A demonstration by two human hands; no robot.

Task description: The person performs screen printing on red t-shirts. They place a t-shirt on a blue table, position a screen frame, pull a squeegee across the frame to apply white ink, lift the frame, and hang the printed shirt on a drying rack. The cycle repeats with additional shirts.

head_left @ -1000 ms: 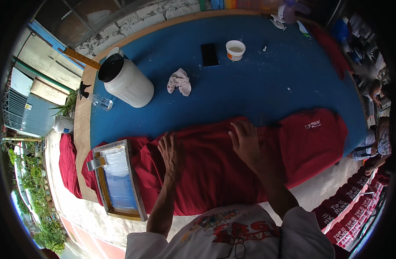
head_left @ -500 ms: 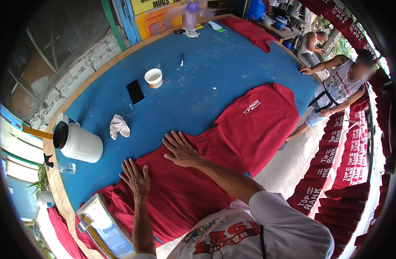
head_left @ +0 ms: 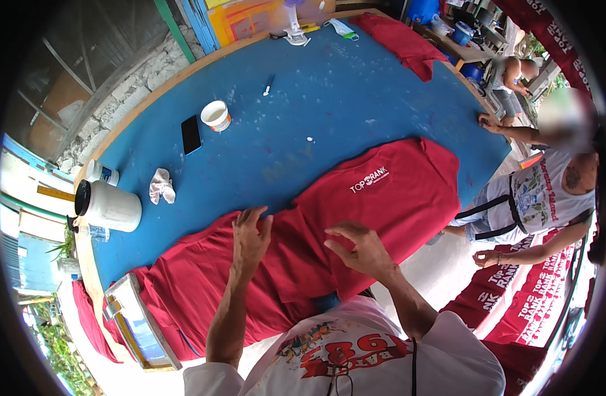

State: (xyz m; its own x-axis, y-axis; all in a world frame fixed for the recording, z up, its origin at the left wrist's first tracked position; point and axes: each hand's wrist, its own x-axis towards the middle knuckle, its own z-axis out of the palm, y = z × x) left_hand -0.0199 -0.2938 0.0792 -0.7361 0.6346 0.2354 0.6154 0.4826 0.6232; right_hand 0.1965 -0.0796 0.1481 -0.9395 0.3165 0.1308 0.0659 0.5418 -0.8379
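A dark red garment (head_left: 382,211) with a small white print lies across the near side of the blue table (head_left: 243,178). Above its middle, my left hand (head_left: 251,236) is raised with the fingers bent and the thumb apart. To the right, my right hand (head_left: 361,249) hovers over the cloth, thumb and fingers spread, holding nothing. At the garment's left end rests a framed printing screen (head_left: 134,323); a squeegee-like bar seems to lie on it.
On the table stand a white tub (head_left: 217,116), a phone (head_left: 191,135), a crumpled rag (head_left: 161,187) and a large white jar (head_left: 115,208). Another red cloth (head_left: 408,43) lies at the far end. A person (head_left: 540,191) stands at the right, one hand on the table edge.
Both my hands have lifted off the red cloth; the left moved right, the right moved right and nearer me. My view has shifted. The person at the right has straightened and come closer.
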